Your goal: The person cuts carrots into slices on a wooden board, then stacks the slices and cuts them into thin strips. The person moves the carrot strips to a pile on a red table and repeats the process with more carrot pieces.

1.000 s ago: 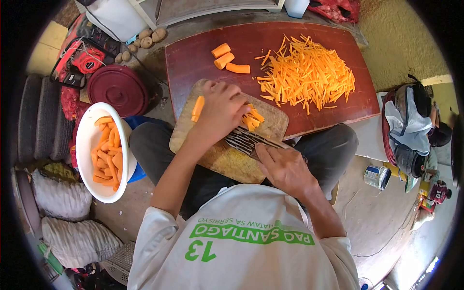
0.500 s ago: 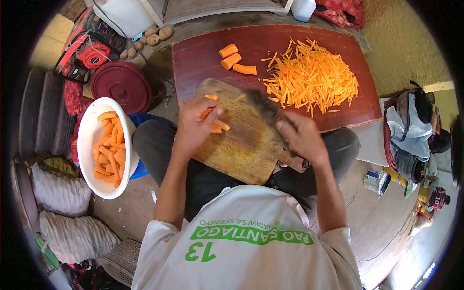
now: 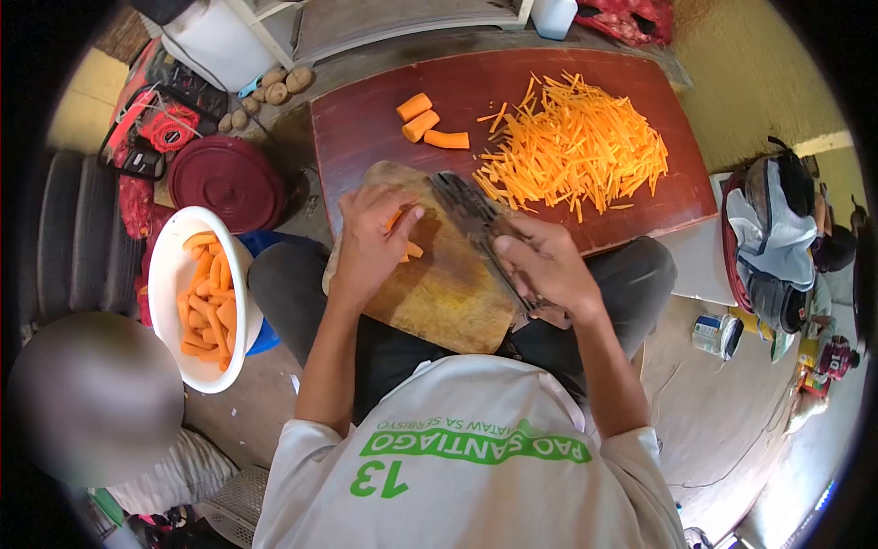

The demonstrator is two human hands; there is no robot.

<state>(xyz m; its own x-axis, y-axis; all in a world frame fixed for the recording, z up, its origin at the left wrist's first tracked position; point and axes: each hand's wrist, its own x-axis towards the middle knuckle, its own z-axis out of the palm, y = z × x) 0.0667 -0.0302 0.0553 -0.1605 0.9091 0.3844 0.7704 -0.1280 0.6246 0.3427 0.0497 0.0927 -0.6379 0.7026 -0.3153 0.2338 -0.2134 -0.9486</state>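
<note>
My left hand point(image 3: 373, 229) is closed on an orange carrot piece point(image 3: 393, 220), pressing it to the worn wooden cutting board point(image 3: 439, 297) across my lap. Another cut bit of carrot point(image 3: 414, 249) lies by my thumb. With my right hand point(image 3: 551, 267) I grip a wide dark-bladed knife point(image 3: 465, 209), smeared by motion. Its blade slants over the board, to the right of my left fingers. On the red-brown tabletop beyond is a large heap of carrot strips point(image 3: 576, 146), with three carrot chunks point(image 3: 421, 125) to its left.
Left of my knee stands a white basin point(image 3: 167, 302) of peeled carrots. Behind it are a dark red lidded tub point(image 3: 224, 183), several potatoes point(image 3: 274, 87) and stacked tires point(image 3: 82, 229). A blurred round patch point(image 3: 96, 398) covers part of the sacks. Bags point(image 3: 777, 238) and a can point(image 3: 713, 336) are at right.
The knife and my right hand have moved left, bringing the blade nearer to my left hand. The view has shifted slightly, and a blurred round patch has appeared at lower left.
</note>
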